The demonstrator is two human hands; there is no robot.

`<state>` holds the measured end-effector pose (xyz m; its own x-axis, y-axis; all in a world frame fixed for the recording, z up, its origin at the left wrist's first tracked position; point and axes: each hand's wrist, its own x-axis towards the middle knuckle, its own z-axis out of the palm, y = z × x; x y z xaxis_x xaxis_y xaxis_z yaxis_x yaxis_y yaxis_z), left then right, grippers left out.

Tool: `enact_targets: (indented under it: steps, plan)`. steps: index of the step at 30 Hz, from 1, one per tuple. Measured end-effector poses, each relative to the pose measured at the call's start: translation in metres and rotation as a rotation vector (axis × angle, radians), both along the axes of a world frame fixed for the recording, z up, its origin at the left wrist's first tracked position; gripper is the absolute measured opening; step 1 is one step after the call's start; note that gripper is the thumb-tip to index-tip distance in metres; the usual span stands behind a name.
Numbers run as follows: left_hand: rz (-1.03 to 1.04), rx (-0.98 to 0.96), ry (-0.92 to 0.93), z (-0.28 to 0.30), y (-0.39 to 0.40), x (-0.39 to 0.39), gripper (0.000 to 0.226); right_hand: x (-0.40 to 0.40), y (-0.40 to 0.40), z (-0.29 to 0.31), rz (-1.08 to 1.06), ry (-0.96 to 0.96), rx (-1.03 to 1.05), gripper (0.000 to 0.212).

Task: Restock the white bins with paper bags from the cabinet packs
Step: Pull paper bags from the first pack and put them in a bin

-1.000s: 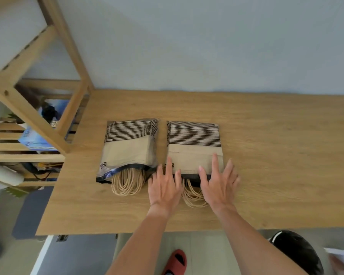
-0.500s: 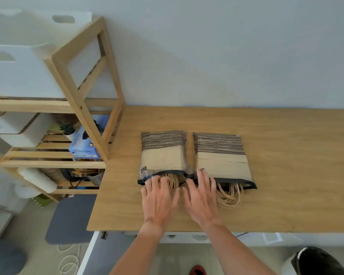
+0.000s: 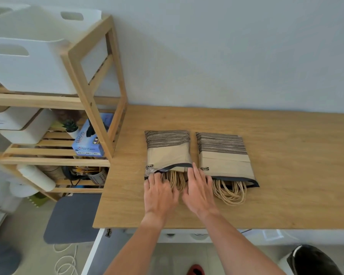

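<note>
Tabletop [image 3: 286,195]: wooden, its back edge against the pale wall; two packs of paper bags lie side by side near its left end, closer to the front edge than to the back.
Left pack [image 3: 168,153]: brown paper bags with a black striped band at the far end, in a clear plastic wrap; its open mouth faces the front edge, and twisted paper handles [image 3: 175,180] spill out of it.
Right pack [image 3: 224,157]: the same kind, just beside the left pack with a narrow gap of bare wood between them; its own cord handles [image 3: 229,192] fan out towards the front edge.
Left hand [image 3: 159,195]: palm down at the mouth of the left pack, fingertips at the crumpled plastic edge at its near left corner; the fingers are bent slightly, and I cannot tell whether they pinch the wrap or only rest on it.
Right hand [image 3: 199,191]: palm down, fingers straight and released, lying across the near right corner of the left pack, in the gap between the two packs.
White bins [image 3: 28,62]: on a wooden shelf unit [image 3: 91,100] that stands past the left edge of the tabletop; two large ones on the top shelf, smaller ones below.
Lower shelves: a blue box of gloves [image 3: 89,139], a small potted plant [image 3: 71,127], a metal utensil holder [image 3: 97,175].
</note>
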<state>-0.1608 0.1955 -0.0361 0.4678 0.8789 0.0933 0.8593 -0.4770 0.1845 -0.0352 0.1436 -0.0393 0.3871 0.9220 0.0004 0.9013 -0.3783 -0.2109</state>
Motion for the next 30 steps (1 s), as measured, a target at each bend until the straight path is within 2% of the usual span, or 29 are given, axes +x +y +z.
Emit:
enact_targets:
  steps: [3, 5, 8, 12, 15, 23, 26, 28, 30]
  plan:
    - [-0.036, -0.007, 0.059, -0.006, -0.012, 0.003, 0.054, 0.003, -0.001, 0.001, -0.009, -0.022, -0.022, 0.081]
    - [-0.043, -0.006, 0.077, -0.007, -0.019, 0.005, 0.051, 0.005, -0.003, 0.001, -0.004, -0.046, -0.030, 0.087]
    - [-0.050, 0.023, 0.017, -0.004, -0.023, 0.010, 0.031, 0.009, -0.005, 0.001, 0.003, -0.066, -0.013, 0.080]
    - [-0.075, 0.058, -0.055, -0.003, -0.019, 0.012, 0.026, 0.012, -0.006, 0.004, 0.001, -0.076, 0.006, 0.075]
    - [-0.104, 0.077, -0.054, -0.004, -0.018, 0.013, 0.027, 0.011, -0.004, 0.006, 0.006, -0.076, 0.039, 0.071]
    - [-0.082, -0.003, 0.096, -0.005, -0.014, 0.021, 0.024, 0.020, -0.006, 0.009, 0.029, -0.097, 0.053, 0.067]
    - [-0.052, 0.028, 0.022, -0.003, -0.015, 0.014, 0.023, 0.022, -0.007, 0.011, 0.072, -0.067, 0.046, 0.066]
    - [-0.098, 0.087, -0.012, -0.005, -0.018, 0.008, 0.027, 0.023, -0.006, 0.014, 0.094, -0.050, 0.078, 0.068]
    - [-0.201, 0.129, 0.059, -0.010, -0.023, 0.002, 0.033, 0.024, -0.003, 0.017, 0.123, -0.027, 0.124, 0.067]
